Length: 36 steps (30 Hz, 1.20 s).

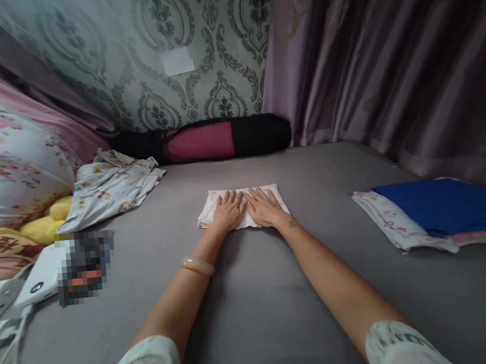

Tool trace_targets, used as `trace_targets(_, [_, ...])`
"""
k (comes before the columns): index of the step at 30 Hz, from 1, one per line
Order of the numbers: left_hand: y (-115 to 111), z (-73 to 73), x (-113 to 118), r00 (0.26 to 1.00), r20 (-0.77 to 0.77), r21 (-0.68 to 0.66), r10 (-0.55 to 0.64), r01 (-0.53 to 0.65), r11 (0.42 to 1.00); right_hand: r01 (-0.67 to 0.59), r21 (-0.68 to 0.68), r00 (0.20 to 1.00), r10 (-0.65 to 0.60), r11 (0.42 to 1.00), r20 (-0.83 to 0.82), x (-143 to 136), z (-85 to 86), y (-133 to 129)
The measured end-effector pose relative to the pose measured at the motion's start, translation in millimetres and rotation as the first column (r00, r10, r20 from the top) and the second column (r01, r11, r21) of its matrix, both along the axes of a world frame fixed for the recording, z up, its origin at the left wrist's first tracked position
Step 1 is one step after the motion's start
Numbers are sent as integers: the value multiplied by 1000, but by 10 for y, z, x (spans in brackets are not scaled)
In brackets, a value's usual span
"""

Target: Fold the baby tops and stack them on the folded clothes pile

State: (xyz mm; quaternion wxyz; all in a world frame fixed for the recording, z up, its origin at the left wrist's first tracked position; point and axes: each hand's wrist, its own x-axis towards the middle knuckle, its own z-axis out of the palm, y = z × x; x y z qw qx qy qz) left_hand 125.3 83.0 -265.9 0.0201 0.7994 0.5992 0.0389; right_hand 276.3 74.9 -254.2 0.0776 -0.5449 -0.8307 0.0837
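A pale cloth [247, 220] with a faint small print is being laid out as a flat, folded rectangle, its long sides being stretched from nine to three o'clock. Several layers are being shown at its left edge. It is being supported by a grey sheet [255, 293], near the middle of the view.

The cloth is being covered partly by the left hand [229, 211] and the right hand [264, 209]. Both are being kept flat and wide, palms down, with the fingers somewhat spread; nothing is being gripped. The left fingers are being pointed towards about twelve o'clock, the right ones towards eleven. The hands are being placed close side by side; whether they are touching cannot be told.

From the cloth, a folded stack with a blue fabric [447, 205] on it is being seen at three o'clock, a crumpled patterned cloth [109, 189] between nine and ten o'clock, and a black-and-pink long bag [201, 141] towards twelve o'clock, near the wall [210, 33].
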Motion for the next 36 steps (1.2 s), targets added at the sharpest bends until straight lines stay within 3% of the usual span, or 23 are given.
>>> trace_targets(9, [64, -7, -43, 998, 44, 80, -41, 37, 996, 33, -62, 999, -33, 998, -5, -27, 18, 69])
trace_targets(13, [86, 8, -53, 996, 88, 156, -33, 19, 988, 42, 26, 998, -41, 999, -45, -84, 30, 105])
trace_targets(20, [156, -37, -62, 997, 58, 8, -58, 57, 998, -27, -35, 999, 27, 999, -19, -145, -46, 171])
trace_targets(24, [155, -37, -78, 996, 71, 16, -46, 45, 999, -22, -31, 999, 20, 999, -40, -102, -29, 169])
trace_targets(28, [119, -31, -114, 998, 68, 104, -5, -2, 995, 79, 67, 996, -76, 995, -41, -5, -42, 154])
trace_targets(36, [102, -51, -135, 998, 66, 37, 11, -13, 999, 95, 5, 995, -95, 995, 17, 36, -105, 177])
